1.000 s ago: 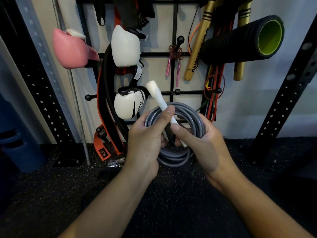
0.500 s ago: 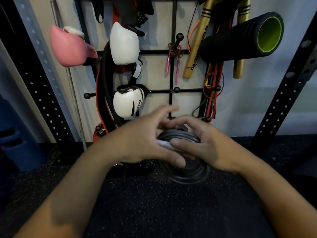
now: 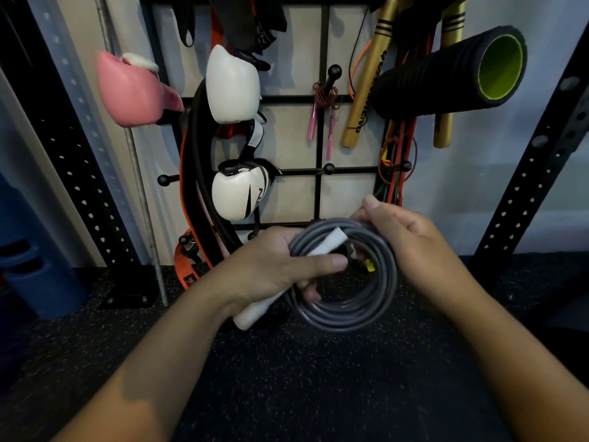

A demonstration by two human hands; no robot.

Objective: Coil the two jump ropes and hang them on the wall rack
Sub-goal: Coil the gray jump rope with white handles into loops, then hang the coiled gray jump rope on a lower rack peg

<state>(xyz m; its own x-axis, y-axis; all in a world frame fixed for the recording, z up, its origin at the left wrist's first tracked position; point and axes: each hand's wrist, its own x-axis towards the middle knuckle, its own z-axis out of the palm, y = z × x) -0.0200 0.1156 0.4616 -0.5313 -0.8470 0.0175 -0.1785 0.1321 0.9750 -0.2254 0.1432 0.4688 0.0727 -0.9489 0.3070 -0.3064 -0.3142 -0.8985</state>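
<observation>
Grey jump rope (image 3: 347, 309), wound into a round coil of several loops, is held in front of the wall rack (image 3: 319, 138), low down and above the dark speckled floor (image 3: 302, 378). The left hand (image 3: 277, 266) is wrapped around the left side of the coil together with a white handle (image 3: 255, 311), whose lower end sticks out below the palm; the thumb lies across the top toward the middle of the coil. A second white handle end (image 3: 331, 239) pokes up over the loops just above that thumb. The right hand (image 3: 404, 237) grips the upper right edge of the coil, fingers curled over the strands and the fingertips reaching past the top of it. On the rack behind, a second jump rope (image 3: 323, 100) with pink handles already hangs from a black peg, its thin reddish cord bunched at the peg and the handles dangling straight down. To its left hang two white boxing gloves (image 3: 232, 84), one above the other, and a pink glove (image 3: 130, 90) further left. To the right sit a black foam roller (image 3: 446, 74) with a green core, gold sticks (image 3: 366, 90) and a bundle of coloured bands (image 3: 395, 173).
</observation>
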